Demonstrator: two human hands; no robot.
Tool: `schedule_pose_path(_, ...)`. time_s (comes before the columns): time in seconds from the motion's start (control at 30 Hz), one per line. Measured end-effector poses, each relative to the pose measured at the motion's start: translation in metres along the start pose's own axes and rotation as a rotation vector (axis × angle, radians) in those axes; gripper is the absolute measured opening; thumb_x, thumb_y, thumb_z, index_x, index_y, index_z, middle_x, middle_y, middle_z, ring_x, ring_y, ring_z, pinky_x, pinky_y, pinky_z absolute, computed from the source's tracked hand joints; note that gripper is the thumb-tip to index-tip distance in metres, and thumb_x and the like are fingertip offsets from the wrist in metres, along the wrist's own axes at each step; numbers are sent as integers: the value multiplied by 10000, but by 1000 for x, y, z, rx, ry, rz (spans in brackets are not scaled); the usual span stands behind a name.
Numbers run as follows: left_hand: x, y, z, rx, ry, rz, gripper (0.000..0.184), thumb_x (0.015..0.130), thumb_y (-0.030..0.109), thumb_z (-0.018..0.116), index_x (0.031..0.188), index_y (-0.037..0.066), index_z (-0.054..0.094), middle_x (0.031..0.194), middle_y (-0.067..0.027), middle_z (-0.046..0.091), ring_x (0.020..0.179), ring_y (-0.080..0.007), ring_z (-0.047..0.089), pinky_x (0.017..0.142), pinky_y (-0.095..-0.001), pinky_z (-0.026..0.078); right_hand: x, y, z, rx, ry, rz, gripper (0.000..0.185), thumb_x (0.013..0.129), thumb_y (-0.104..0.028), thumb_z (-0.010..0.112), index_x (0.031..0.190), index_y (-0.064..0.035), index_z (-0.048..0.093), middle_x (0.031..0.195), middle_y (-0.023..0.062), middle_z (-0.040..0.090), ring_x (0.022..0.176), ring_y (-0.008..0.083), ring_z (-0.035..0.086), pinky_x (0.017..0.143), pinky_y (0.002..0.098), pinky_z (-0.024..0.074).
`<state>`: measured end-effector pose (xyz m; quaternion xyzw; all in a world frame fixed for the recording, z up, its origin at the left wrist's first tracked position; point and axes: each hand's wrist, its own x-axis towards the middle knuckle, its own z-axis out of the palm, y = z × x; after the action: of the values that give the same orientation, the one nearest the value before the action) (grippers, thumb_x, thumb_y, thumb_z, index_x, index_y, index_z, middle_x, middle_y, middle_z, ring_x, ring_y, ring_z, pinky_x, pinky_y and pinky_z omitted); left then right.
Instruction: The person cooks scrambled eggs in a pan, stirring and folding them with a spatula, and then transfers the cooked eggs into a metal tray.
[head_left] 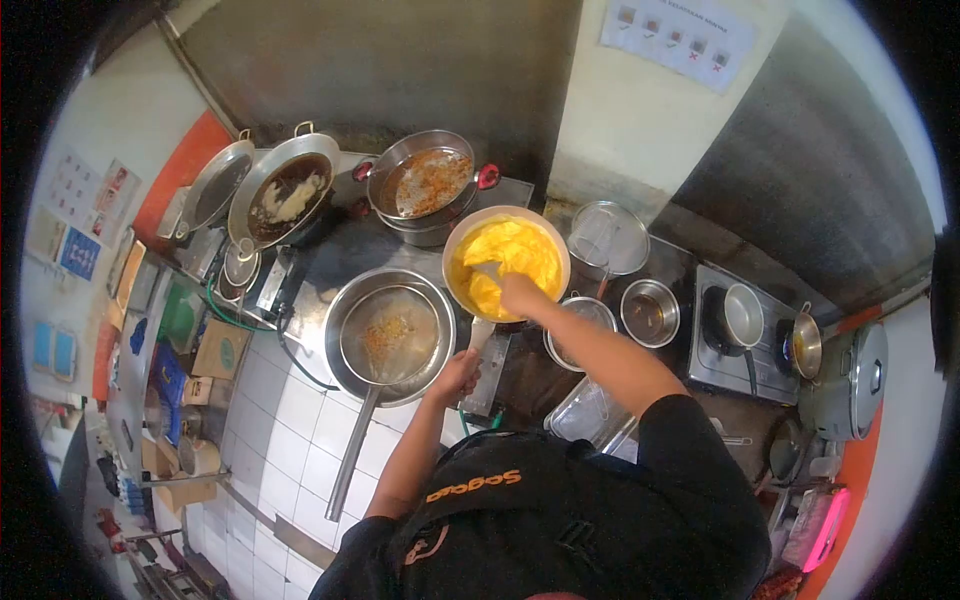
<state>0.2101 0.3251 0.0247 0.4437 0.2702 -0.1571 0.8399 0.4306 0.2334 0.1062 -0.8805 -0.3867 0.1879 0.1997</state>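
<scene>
A pale-rimmed frying pan [562, 252] with a cream handle sits at the middle of the counter, holding bright yellow scrambled egg [512, 242]. My left hand [460, 376] is closed round the end of the pan's handle. Over the pan, my right hand [524, 297] grips a greyish spatula [487, 269] whose blade touches the egg; its handle is mostly hidden in my fist. Left of the pan, a long-handled metal strainer [369, 402] with brown bits in it rests on a wide steel bowl [337, 372].
A red-handled pot [378, 196] with orange-brown food stands behind. At the left, a wok [243, 205] holds dark oil and pale frying food. Mesh sieves [628, 240] and a small steel bowl [650, 312] lie to the right, before a gas stove [715, 370] with small pans.
</scene>
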Motion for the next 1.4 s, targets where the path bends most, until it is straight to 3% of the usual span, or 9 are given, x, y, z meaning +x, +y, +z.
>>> schedule_pose_path(0.07,-1,0,1,8,13,7,349,931,474,445,953,125,454,615,2,415,425,-85,332,383,-235,275,12,7,-40,305,-258,292,234,807,-127,514,983,-23,628,639,139,595,481,231,580,411,377,430)
schedule_pose_path(0.13,-2,1,2,15,25,8,352,931,476,443,952,124,453,612,-2,415,422,-87,333,382,-237,278,21,29,-66,486,-307,287,274,828,-162,524,1056,-24,592,562,46,493,385,125,443,324,320,329)
schedule_pose_path(0.3,-1,-1,1,54,48,26,379,928,485,443,954,107,447,604,-7,412,414,-96,332,378,-246,282,1,50,-149,459,-684,205,363,878,-176,528,1222,-62,503,584,7,471,382,72,396,325,237,299)
schedule_pose_path(0.5,7,-4,-2,155,73,31,397,919,507,446,950,111,444,588,-3,395,408,-99,322,372,-251,272,-17,51,-140,384,-959,255,397,881,-237,580,1246,-100,507,656,1,512,409,60,411,353,247,343)
schedule_pose_path(0.53,6,-4,-3,135,54,32,390,920,509,440,938,120,440,586,-1,391,407,-97,319,372,-250,269,-18,51,-130,393,-875,236,391,890,-207,545,1262,-98,488,637,-6,494,376,39,371,326,223,294)
schedule_pose_path(0.73,-2,9,10,161,90,-48,396,915,549,408,868,156,400,577,3,376,400,-89,312,366,-251,260,8,63,-71,696,-730,228,351,887,-198,559,1216,-86,508,657,16,500,384,51,376,347,230,303)
schedule_pose_path(1.07,-1,6,9,288,93,36,415,904,567,413,905,152,412,604,-11,394,401,-90,318,376,-253,284,23,24,-29,940,-306,342,219,873,-163,525,1068,-64,509,651,69,502,382,101,397,336,274,315)
schedule_pose_path(1.27,11,-6,-8,161,6,-18,414,899,570,425,941,158,422,605,-9,395,416,-89,323,381,-261,282,34,3,-6,1082,-104,448,127,850,-148,516,943,-69,484,594,71,481,362,138,404,325,316,326)
schedule_pose_path(1.4,15,-14,-8,207,63,63,396,908,553,424,960,161,434,614,-10,417,424,-89,342,381,-253,295,109,43,91,851,171,269,48,835,-101,493,859,-68,466,520,71,440,355,180,426,313,344,312)
